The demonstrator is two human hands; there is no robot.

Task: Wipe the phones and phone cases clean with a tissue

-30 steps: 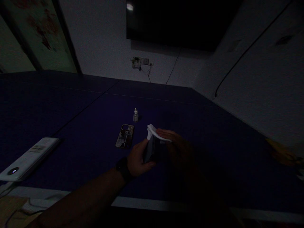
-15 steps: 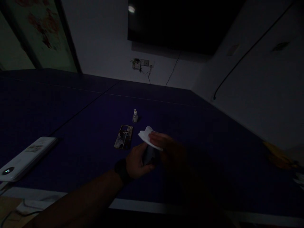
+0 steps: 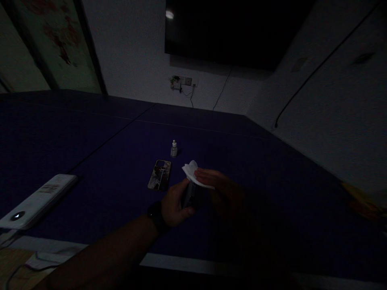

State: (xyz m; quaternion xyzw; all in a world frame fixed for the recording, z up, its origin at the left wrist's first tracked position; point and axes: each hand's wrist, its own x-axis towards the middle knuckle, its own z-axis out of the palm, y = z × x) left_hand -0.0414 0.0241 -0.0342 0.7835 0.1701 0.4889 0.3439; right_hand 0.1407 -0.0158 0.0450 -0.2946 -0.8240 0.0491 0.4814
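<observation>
My left hand (image 3: 173,204), with a black watch (image 3: 156,215) on its wrist, is closed around the edges of a dark smartphone (image 3: 189,195), held tilted above the table. The fingers of my right hand (image 3: 219,183) press a folded white cloth (image 3: 191,170) over the phone's upper face. Much of the phone is hidden by the cloth and by deep shadow. Just left of my hands a patterned phone case (image 3: 160,175) lies flat on the table. Behind it stands a small dropper bottle (image 3: 173,150) with a white cap.
A white power bank (image 3: 42,199) with a cable lies at the left on the dark blue table (image 3: 115,161). Something yellow (image 3: 356,195) is at the right edge. A large dark screen (image 3: 229,32) hangs on the wall, above sockets (image 3: 184,81) with cables.
The cloth and my right hand have shifted slightly right across the phone, baring a little more of its dark surface. The whole view has moved slightly.
</observation>
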